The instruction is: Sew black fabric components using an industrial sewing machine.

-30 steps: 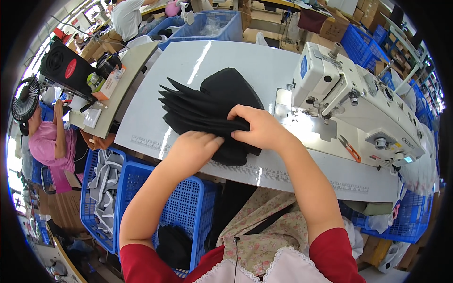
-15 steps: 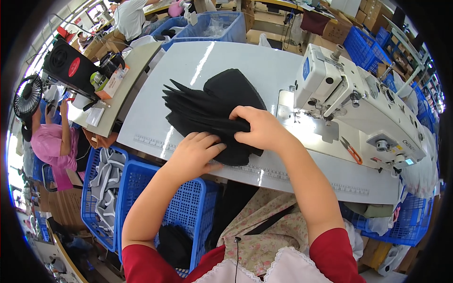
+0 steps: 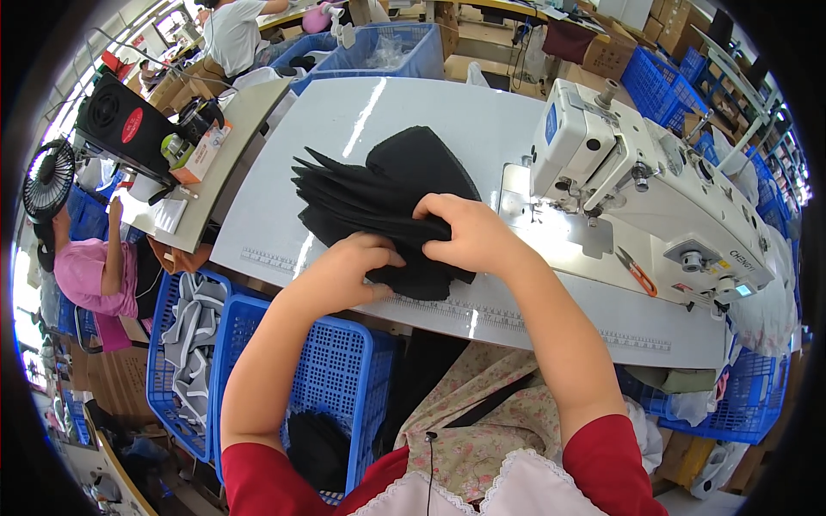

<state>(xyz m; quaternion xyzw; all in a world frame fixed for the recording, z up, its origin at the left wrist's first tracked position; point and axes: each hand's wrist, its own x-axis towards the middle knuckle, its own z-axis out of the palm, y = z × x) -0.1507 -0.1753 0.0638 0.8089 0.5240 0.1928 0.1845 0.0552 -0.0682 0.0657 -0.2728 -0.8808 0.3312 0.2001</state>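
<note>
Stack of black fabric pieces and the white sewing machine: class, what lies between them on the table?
In the head view, only bare grey tabletop separates the stack of black fabric pieces from the sewing machine.

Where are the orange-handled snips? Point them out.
In the head view, the orange-handled snips lie on the sewing table, right of both hands, just in front of the white sewing machine.

- Small carton (image 3: 205, 148), orange and white, lying on the side table left of the sewing table.
- Round red label (image 3: 132, 125) on the black box further left.
- Blue rectangular label (image 3: 551, 124) on the white sewing machine's head.
- Brown cardboard boxes (image 3: 613, 53), stacked at the far back.
</note>
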